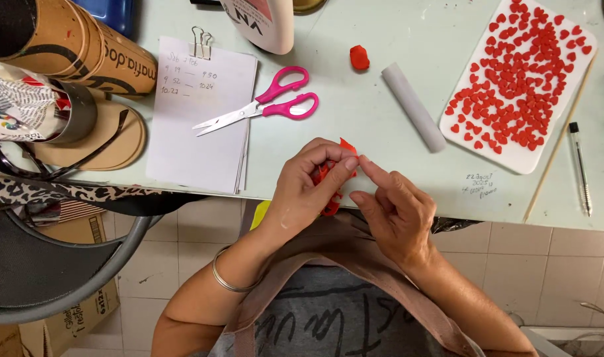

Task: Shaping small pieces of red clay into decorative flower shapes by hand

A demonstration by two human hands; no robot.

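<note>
While both hands pinch a red clay piece (328,173) at the desk's (381,119) near edge, centre frame, left hand (312,188) closed around it and right hand (394,211) fingertips touching it, pink scissors (262,106) and paper sheets (199,116) lie left. A grey roller (413,107) and a white tray (520,158) of red hearts sit upper right, with bare desk between.

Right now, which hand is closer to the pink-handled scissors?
The left hand. It sits just below the pink-handled scissors, pinching a red cut-out piece at the table edge. The right hand is farther away, lower and to the right, touching the same piece.
</note>
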